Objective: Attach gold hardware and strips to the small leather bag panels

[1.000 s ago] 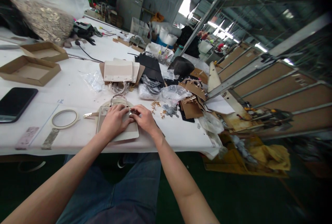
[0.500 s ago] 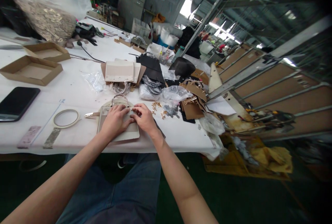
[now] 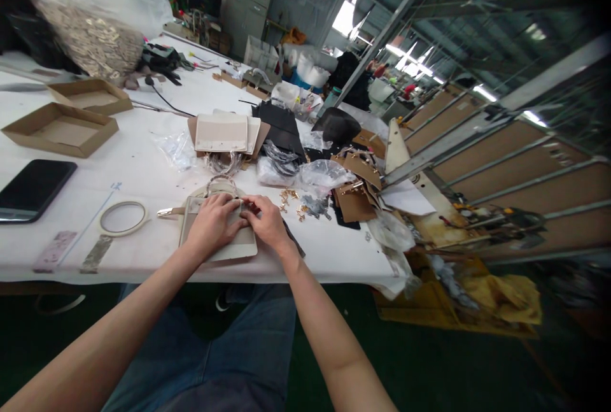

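A small beige handbag (image 3: 245,245) lies on the table in front of me, its curved handle (image 3: 220,180) pointing away. A strap with a metal end (image 3: 170,212) sticks out at its left. Across the bag's pale panel lies my left hand (image 3: 214,220), fingers stretched toward the top edge and thumb toward the right hand. My right hand (image 3: 263,218) is closed in a pinch at the panel's upper right; whatever is between its fingertips is hidden. Gold-coloured metal fittings (image 3: 287,197) and grey metal pieces (image 3: 316,206) are scattered just right of it.
A tape roll (image 3: 123,218), a phone (image 3: 37,190) and cardboard trays (image 3: 60,130) lie to the left. Beyond the bag are stacked beige panels (image 3: 222,133) and plastic wrap (image 3: 324,175). Brown card pieces (image 3: 354,200) lie at right, near a metal post (image 3: 377,36).
The whole view has shifted very slightly. Both hands stay at the same place on the handbag, with the right fingers moving only a little.
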`<state>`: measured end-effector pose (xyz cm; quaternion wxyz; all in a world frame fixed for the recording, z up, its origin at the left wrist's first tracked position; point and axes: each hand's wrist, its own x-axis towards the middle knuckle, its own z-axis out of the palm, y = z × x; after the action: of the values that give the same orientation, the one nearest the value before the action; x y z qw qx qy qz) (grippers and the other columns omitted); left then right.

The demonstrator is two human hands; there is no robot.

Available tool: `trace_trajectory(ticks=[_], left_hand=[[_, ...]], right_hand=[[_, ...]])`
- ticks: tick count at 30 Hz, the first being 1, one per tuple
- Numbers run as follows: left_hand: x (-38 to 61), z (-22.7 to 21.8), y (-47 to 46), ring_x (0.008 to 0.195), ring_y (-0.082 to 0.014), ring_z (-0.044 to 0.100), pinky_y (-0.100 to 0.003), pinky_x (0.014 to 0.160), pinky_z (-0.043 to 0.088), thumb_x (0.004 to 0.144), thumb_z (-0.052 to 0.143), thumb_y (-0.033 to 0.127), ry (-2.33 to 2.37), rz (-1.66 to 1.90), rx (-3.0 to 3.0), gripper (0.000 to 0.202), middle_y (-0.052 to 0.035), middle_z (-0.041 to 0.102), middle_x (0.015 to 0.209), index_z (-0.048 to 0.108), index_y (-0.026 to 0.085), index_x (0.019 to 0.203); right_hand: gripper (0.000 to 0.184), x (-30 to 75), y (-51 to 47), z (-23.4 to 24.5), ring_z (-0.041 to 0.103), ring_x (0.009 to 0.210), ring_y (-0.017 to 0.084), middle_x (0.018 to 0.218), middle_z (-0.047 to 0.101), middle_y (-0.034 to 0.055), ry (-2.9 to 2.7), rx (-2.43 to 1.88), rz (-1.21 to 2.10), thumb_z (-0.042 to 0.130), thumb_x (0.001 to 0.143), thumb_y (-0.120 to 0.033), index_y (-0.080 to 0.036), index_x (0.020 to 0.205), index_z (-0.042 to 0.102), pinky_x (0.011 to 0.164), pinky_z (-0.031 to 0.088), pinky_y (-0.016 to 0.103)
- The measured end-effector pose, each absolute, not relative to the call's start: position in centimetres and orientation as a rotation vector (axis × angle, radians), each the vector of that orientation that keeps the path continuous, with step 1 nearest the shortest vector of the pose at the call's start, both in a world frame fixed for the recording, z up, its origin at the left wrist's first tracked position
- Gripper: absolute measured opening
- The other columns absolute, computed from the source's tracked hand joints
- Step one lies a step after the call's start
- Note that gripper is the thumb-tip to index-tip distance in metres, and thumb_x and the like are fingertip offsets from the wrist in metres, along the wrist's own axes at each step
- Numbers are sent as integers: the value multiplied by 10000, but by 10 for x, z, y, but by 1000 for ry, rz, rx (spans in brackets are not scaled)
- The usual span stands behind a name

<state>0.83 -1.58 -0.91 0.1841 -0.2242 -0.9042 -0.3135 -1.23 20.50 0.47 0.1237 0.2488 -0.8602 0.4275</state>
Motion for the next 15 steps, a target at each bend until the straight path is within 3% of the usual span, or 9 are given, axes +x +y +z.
trace_trajectory(ticks=[15], left_hand=[[8,-8,-15,1367,-418,668,-614,1237,535,1082,855,495,-2559,-873,-631,473,-142,729,1434,791,274,1495]], right_hand=[[405,-16,208,-3,729,1071,256,1268,805,56,-2496,738,1342,797,1014,-137,-258,1398,746,1037,609,393]])
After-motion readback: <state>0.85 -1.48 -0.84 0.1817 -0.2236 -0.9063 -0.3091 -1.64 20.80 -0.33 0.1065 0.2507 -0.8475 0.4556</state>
